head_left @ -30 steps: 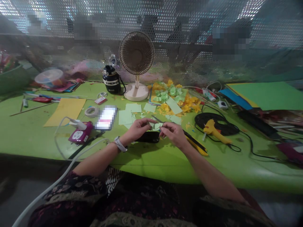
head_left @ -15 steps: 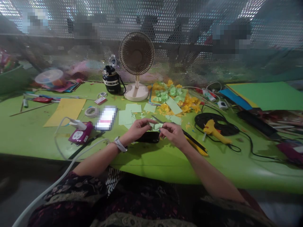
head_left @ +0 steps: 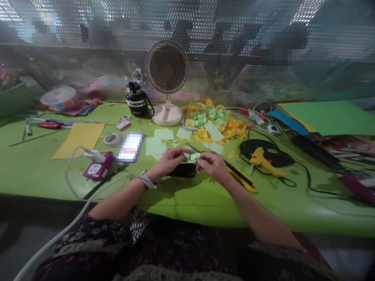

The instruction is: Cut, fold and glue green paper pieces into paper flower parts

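Observation:
Between my two hands is a small piece of pale green paper (head_left: 192,157), curved along its edge. My left hand (head_left: 171,160) pinches its left side, and my right hand (head_left: 212,166) pinches the right side. Just below the paper lies a black phone (head_left: 184,170), partly hidden by my left hand. Scissors (head_left: 193,148) lie behind my fingers, their handles out of sight. Beside my right wrist rests a yellow and black utility knife (head_left: 241,178). Pale green paper squares (head_left: 154,146) and cut scraps are spread beyond my hands.
Folded green and yellow paper flowers (head_left: 215,114) are heaped at the back. A yellow glue gun (head_left: 266,163) sits on a black disc at right. To the left are a lit phone (head_left: 130,146), a purple power socket (head_left: 99,166) and a cable. A fan (head_left: 168,74) stands behind.
The whole view has shifted slightly. The green paper shows a rounder, wider edge between my fingers; both hands keep their hold.

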Action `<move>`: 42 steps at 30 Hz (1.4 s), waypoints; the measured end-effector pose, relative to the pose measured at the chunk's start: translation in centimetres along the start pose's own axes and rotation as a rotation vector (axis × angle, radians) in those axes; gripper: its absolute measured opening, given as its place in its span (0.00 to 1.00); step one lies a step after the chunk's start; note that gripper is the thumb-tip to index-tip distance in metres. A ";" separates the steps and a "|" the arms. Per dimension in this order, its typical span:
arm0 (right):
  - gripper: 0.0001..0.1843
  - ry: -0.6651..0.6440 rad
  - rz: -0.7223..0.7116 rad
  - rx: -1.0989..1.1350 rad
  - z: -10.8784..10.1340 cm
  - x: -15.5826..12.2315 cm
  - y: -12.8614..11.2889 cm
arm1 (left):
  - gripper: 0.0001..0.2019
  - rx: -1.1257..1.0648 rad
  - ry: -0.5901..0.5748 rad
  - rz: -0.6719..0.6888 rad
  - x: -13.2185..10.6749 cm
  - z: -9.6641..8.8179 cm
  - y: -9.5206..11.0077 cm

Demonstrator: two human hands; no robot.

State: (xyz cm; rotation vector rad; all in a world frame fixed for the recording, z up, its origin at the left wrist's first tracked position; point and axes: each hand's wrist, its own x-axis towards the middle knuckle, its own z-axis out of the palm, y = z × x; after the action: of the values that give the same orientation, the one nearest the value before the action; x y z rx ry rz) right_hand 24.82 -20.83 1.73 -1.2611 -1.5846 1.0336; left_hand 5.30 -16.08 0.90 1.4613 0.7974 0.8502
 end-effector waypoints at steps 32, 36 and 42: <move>0.09 0.038 0.079 -0.070 0.2 0.1 -0.4 | 0.15 0.278 0.032 0.206 -0.3 0.4 -0.4; 0.10 0.020 0.084 -0.058 0.2 0.1 -0.4 | 0.15 0.290 0.029 0.244 -0.5 0.6 -0.1; 0.13 0.031 0.068 -0.026 0.2 0.0 -0.5 | 0.16 0.181 0.025 0.052 -0.5 0.5 0.3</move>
State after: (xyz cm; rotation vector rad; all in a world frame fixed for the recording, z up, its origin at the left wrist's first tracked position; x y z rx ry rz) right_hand 24.48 -20.94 2.13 -1.3507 -1.5451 1.0345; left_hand 5.49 -16.84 1.11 1.6391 0.8769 0.8548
